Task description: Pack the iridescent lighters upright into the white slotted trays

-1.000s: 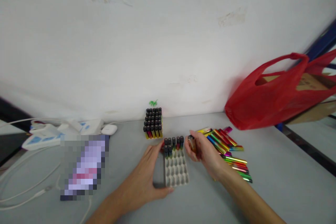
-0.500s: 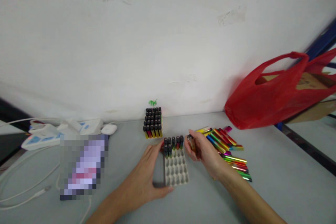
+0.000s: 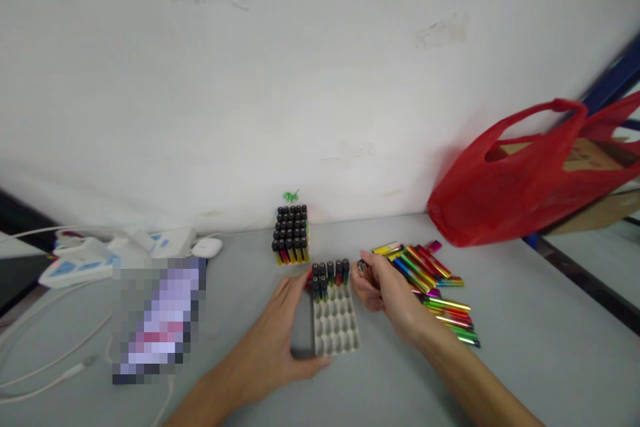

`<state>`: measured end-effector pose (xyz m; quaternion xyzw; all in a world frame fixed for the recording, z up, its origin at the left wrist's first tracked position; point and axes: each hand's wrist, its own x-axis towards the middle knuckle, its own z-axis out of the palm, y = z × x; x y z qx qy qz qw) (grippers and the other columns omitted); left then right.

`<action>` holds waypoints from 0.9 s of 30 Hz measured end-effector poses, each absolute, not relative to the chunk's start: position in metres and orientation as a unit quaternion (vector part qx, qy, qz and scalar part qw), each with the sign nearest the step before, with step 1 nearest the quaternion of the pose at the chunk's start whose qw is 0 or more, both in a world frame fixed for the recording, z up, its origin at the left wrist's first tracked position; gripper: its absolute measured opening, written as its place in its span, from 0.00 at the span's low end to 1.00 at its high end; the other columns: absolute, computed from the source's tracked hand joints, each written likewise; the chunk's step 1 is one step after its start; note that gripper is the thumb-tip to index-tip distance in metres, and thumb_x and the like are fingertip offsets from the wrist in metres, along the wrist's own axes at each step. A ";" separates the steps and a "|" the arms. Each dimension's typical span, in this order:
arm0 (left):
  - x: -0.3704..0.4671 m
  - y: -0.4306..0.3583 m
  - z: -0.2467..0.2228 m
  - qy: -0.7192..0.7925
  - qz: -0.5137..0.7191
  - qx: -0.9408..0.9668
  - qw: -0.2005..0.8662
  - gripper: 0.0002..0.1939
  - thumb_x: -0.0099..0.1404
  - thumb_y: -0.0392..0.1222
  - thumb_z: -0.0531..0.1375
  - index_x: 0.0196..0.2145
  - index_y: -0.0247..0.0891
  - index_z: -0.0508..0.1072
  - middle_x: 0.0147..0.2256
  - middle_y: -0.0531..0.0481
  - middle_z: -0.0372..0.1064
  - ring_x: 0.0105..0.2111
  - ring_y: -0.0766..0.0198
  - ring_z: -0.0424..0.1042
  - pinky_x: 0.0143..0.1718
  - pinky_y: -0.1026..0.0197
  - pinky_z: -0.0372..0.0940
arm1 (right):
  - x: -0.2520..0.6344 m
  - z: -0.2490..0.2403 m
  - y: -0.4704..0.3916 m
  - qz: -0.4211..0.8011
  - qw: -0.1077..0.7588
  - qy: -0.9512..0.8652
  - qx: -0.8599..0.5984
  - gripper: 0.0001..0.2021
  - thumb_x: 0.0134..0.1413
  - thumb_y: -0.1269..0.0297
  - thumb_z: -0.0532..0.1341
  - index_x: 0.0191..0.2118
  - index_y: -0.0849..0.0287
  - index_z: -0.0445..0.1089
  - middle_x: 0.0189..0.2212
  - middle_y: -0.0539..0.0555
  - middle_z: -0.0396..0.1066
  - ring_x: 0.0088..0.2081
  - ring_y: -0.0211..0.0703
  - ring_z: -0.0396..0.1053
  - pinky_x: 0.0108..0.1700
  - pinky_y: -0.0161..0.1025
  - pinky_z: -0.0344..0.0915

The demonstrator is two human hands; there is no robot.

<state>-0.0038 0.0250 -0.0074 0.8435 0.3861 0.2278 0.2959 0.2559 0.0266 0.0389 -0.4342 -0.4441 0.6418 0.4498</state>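
Note:
A pale tray (image 3: 337,327) with rows of hollows lies in front of me. Several black-topped batteries (image 3: 331,272) stand upright at its far end, and the nearer hollows hold nothing. My left hand (image 3: 273,337) braces the tray's left side, fingers at the far corner and thumb by the near edge. Just right of the tray, my right hand (image 3: 383,287) is closed around one battery (image 3: 361,266); its dark end shows above the fingers, while the rest is hidden. Loose shiny batteries (image 3: 425,267) in many colours lie in a pile beyond and beside this hand.
A full block of upright batteries (image 3: 290,233) stands near the wall. To the left are a power strip (image 3: 173,243), a white charger (image 3: 207,247), cables and a blurred phone-like object (image 3: 163,320). A red bag (image 3: 515,180) with cardboard sits at the back right.
The battery in my right hand has sunk or tilted deeper into the fingers, so less of it shows. My left hand and the tray stay put.

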 end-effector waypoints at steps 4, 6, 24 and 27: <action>-0.004 0.025 -0.006 0.389 0.221 0.844 0.297 0.68 0.61 0.43 0.79 0.83 0.51 0.40 0.78 0.34 0.53 0.78 0.30 0.54 0.78 0.26 0.55 | 0.254 0.037 0.024 0.636 0.453 -0.436 -0.447 0.29 0.68 0.37 0.55 0.22 0.50 0.53 0.18 0.42 0.45 0.22 0.37 0.39 0.26 0.43 0.38; -0.004 0.025 -0.005 0.389 0.220 0.843 0.299 0.67 0.61 0.44 0.79 0.83 0.51 0.40 0.78 0.33 0.53 0.78 0.30 0.54 0.78 0.26 0.55 | 0.253 0.037 0.023 0.635 0.454 -0.434 -0.450 0.28 0.68 0.38 0.56 0.22 0.50 0.52 0.19 0.42 0.45 0.22 0.37 0.38 0.26 0.43 0.37; -0.003 0.024 -0.001 0.385 0.215 0.846 0.300 0.67 0.62 0.40 0.79 0.82 0.52 0.38 0.78 0.33 0.52 0.79 0.31 0.53 0.78 0.25 0.53 | 0.251 0.038 0.025 0.620 0.447 -0.430 -0.481 0.30 0.66 0.34 0.55 0.21 0.50 0.54 0.19 0.42 0.44 0.22 0.37 0.38 0.26 0.43 0.38; -0.004 0.024 -0.002 0.387 0.219 0.843 0.303 0.67 0.61 0.42 0.79 0.82 0.52 0.39 0.78 0.34 0.53 0.79 0.30 0.53 0.78 0.25 0.54 | 0.252 0.037 0.025 0.608 0.451 -0.430 -0.491 0.31 0.65 0.33 0.57 0.20 0.51 0.56 0.18 0.43 0.45 0.22 0.37 0.41 0.27 0.43 0.39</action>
